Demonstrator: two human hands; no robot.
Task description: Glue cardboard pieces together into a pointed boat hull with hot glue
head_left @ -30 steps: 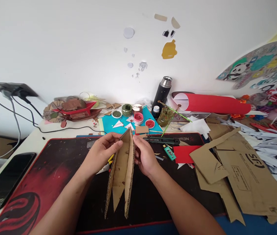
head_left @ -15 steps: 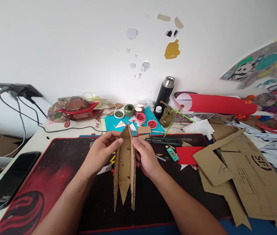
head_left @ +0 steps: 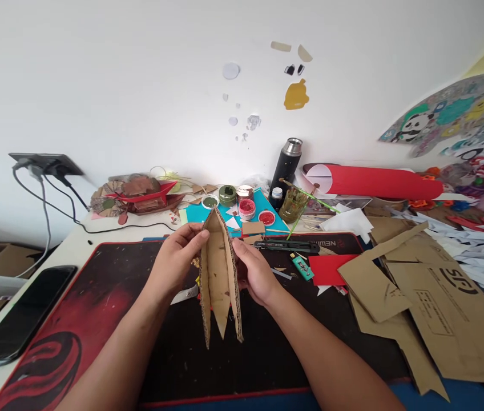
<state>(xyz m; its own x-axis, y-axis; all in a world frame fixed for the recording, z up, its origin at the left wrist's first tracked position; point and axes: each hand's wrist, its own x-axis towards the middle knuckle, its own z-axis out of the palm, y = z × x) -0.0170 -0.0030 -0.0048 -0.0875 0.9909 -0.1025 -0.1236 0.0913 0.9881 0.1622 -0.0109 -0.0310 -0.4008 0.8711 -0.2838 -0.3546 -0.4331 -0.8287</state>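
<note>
A narrow cardboard boat shape (head_left: 217,268) is held over the black and red desk mat (head_left: 285,354). Its two side walls meet in a point at the far end; at the near end they stand apart from the pointed bottom strip. My left hand (head_left: 177,254) grips the left wall, thumb on the inner side. On the right wall, my right hand (head_left: 255,271) closes with the thumb at the top edge and its fingers hidden behind. Partly covered behind the cardboard lies a white-handled tool (head_left: 185,294), its kind unclear.
Behind stand paint jars (head_left: 247,208) on blue paper, a glass with brushes (head_left: 293,205) and a black flask (head_left: 287,162). A utility knife (head_left: 287,246), red paper (head_left: 330,269) and cardboard sheets (head_left: 443,319) lie rightward. A phone (head_left: 25,314) and a painted boat model (head_left: 139,194) are leftward.
The cardboard boat shape's near end has risen and swung slightly right, and its far tip has moved a little left. Both hands keep their hold. The camera view has shifted slightly.
</note>
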